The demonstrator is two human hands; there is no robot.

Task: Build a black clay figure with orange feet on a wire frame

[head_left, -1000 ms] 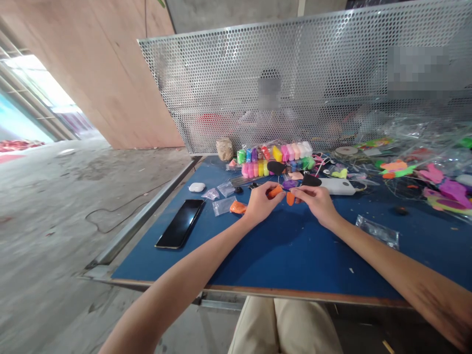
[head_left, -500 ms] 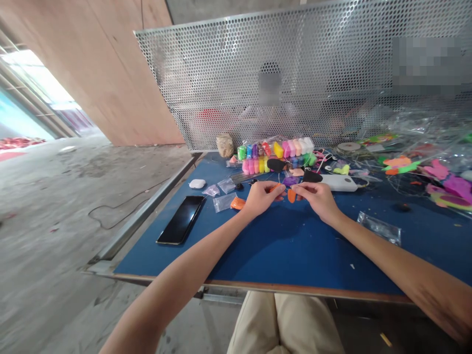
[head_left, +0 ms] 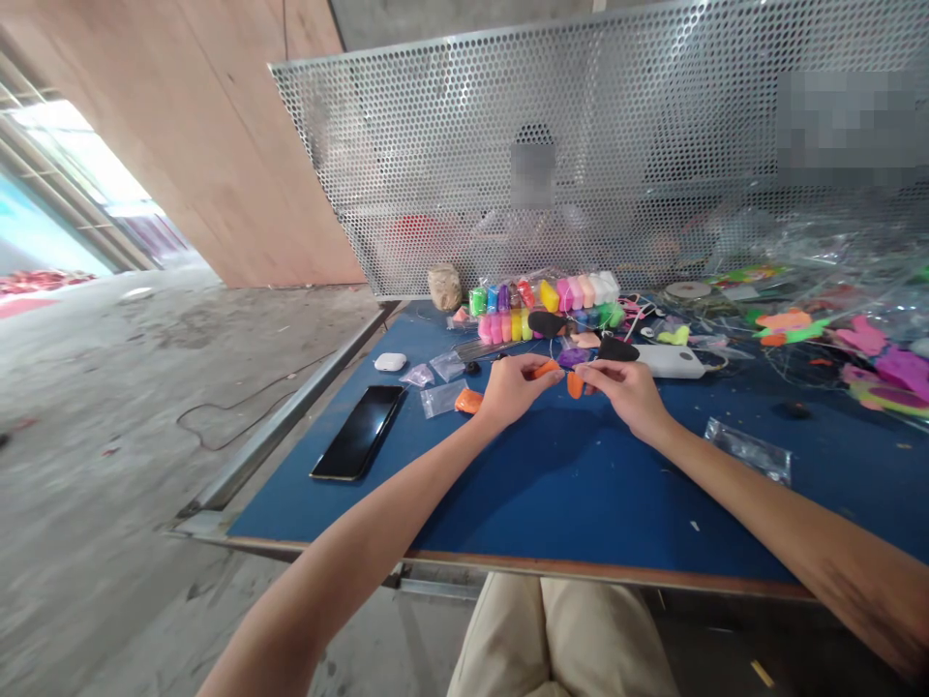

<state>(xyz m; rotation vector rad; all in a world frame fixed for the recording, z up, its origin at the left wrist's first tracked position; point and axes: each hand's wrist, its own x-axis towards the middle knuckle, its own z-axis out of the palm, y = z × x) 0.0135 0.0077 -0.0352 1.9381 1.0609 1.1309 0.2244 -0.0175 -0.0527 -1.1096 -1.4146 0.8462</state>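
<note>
Above the middle of the blue table, my left hand pinches an orange piece of modelling clay between thumb and fingers. Just to its right, my right hand is closed on a second, flattened orange clay piece, which hangs below its fingertips. A small gap separates the two hands. Left of my left wrist lies an orange clay lump beside a clear plastic bag. Beyond my fingers sits a purple piece.
A black phone and a white earbud case lie at left. Packs of coloured clay and a stone stand before the perforated metal panel. A white power bank and tangled coloured pieces are at right.
My left fingers have shifted slightly, and more of the orange clay shows between them. My right hand keeps its pinch, almost unmoved.
</note>
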